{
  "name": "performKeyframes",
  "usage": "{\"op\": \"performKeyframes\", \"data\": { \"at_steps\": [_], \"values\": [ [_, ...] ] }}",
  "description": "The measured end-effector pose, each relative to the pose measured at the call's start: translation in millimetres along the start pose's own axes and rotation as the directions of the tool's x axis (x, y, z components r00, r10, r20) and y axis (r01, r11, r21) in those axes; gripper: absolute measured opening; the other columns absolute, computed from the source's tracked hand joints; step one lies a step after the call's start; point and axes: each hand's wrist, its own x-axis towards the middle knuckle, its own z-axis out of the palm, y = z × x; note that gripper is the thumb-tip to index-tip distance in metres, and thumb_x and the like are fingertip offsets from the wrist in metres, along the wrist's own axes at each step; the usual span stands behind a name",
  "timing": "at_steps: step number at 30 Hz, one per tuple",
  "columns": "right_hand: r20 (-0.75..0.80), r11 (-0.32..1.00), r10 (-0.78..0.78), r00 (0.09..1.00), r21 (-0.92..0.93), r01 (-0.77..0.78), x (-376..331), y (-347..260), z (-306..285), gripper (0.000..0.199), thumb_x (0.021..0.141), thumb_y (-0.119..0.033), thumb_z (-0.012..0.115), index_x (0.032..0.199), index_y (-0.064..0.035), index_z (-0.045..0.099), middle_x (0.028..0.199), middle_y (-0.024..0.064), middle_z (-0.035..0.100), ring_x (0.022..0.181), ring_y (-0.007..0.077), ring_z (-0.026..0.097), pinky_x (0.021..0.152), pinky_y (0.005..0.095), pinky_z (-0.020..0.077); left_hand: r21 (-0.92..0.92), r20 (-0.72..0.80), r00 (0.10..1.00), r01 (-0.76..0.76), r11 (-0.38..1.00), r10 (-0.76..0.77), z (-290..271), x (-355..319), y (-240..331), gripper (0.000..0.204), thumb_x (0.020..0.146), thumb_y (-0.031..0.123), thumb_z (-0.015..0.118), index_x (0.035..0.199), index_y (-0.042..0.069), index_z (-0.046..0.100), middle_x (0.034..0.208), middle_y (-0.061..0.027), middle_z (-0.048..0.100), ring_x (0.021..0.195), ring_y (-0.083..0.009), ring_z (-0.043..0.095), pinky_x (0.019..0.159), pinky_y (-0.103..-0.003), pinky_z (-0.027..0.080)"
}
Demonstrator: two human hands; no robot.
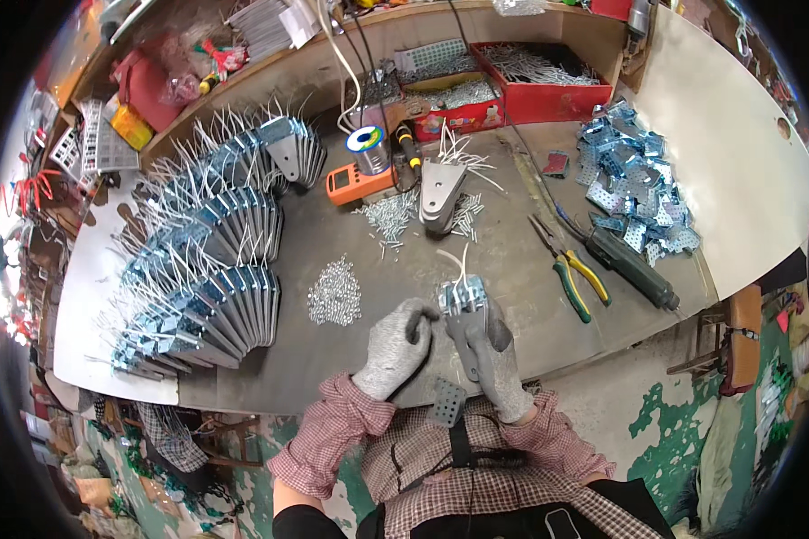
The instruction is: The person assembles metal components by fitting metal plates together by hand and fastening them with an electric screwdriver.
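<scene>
My right hand [499, 364], in a grey glove, grips a grey tapered metal plate [466, 346] with a blue bracket [463, 295] and white wires at its far end. Just left of it, my gloved left hand [395, 349] has its fingers curled together, their tips close to the bracket. Whatever those fingers may hold is hidden. Left of that hand lies a heap of small metal nuts [334, 292]. Beyond my hands, similar grey plates with wires [442, 193] are stacked beside a pile of small screws [391, 218].
Rows of wired plates [216, 305] fill the left side. Pliers [571, 269], a green-black corded power screwdriver [629, 265] and blue brackets [634, 180] lie right. A solder spool [368, 151], orange meter [358, 182], yellow-black screwdriver [408, 148] and red box [544, 90] stand farther back.
</scene>
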Motion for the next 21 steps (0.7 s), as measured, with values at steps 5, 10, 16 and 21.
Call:
{"op": "performKeyframes", "data": {
  "at_steps": [5, 10, 16, 21],
  "values": [
    [-0.098, 0.994, -0.034, 0.995, -0.109, 0.023, 2, 4, -3, 0.054, 0.100, -0.030, 0.050, 0.143, 0.0011, 0.040, 0.126, 0.0148, 0.058, 0.117, 0.0231, 0.056, 0.099, 0.0355, 0.0455, -0.538, -0.246, 0.965, -0.063, 0.840, -0.086, -31, -42, 15, 0.021, 0.087, -0.002, 0.053, 0.104, 0.000, 0.065, 0.083, -0.0134, 0.064, 0.074, -0.0204, 0.065, 0.068, -0.030, 0.053],
    [-0.116, 0.980, -0.076, 0.990, -0.193, 0.052, 4, -3, 5, 0.047, 0.098, -0.022, 0.050, 0.137, 0.0029, 0.045, 0.122, 0.0130, 0.060, 0.115, 0.0210, 0.054, 0.099, 0.0339, 0.0424, -0.064, 0.517, 0.767, -0.408, 0.911, 0.380, -11, -127, 3, 0.038, 0.081, 0.011, 0.061, 0.119, 0.009, 0.063, 0.100, -0.0105, 0.070, 0.083, -0.0270, 0.069, 0.069, -0.040, 0.058],
    [-0.117, 0.978, -0.068, 0.991, -0.203, 0.043, 0, -4, 8, 0.048, 0.095, -0.020, 0.053, 0.137, 0.0026, 0.047, 0.123, 0.0128, 0.059, 0.114, 0.0207, 0.053, 0.100, 0.0330, 0.0409, -0.024, 0.529, 0.846, -0.056, 0.998, 0.061, 138, -155, -62, 0.046, 0.087, 0.019, 0.061, 0.132, 0.010, 0.055, 0.103, -0.0201, 0.064, 0.090, -0.0376, 0.065, 0.078, -0.046, 0.055],
    [-0.108, 0.942, -0.104, 0.989, -0.330, 0.063, -5, 7, -4, 0.049, 0.094, -0.020, 0.053, 0.137, 0.0027, 0.047, 0.122, 0.0125, 0.059, 0.112, 0.0205, 0.054, 0.099, 0.0339, 0.0426, -0.099, 0.457, 0.881, -0.085, 0.991, 0.121, 120, -154, -56, 0.037, 0.092, 0.018, 0.057, 0.129, 0.011, 0.058, 0.111, -0.0219, 0.062, 0.090, -0.0392, 0.066, 0.078, -0.046, 0.055]
  ]
}}
